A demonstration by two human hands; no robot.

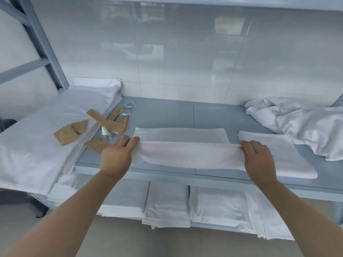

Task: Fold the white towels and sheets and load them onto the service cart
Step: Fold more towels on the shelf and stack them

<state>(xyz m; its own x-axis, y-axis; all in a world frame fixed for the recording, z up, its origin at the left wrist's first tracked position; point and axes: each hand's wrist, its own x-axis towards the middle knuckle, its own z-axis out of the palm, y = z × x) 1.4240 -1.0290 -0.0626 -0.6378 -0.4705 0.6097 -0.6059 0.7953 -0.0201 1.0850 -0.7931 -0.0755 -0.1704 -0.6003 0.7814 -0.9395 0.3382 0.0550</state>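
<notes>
Where the grey shelf runs across my view, I see a big stack of sheets on its left end, cut off by the frame edge, and a crumpled sheet heaped on the right, also cut off. More folded linen lies on the lower shelf, partly hidden behind my forearms. At the middle of the shelf I hold a towel stretched flat between both hands, its near fold lifted over the front edge, its far half lying on the shelf. My left hand pinches the towel's left end, fingers curled over the top. My right hand grips the right end the same way, and covers part of a folded towel just beside it. Brown packets lie scattered near the sheets; any print on them is too blurred to read. A small clear bottle stands among them, and two blue-capped items lie behind, too small to tell.
</notes>
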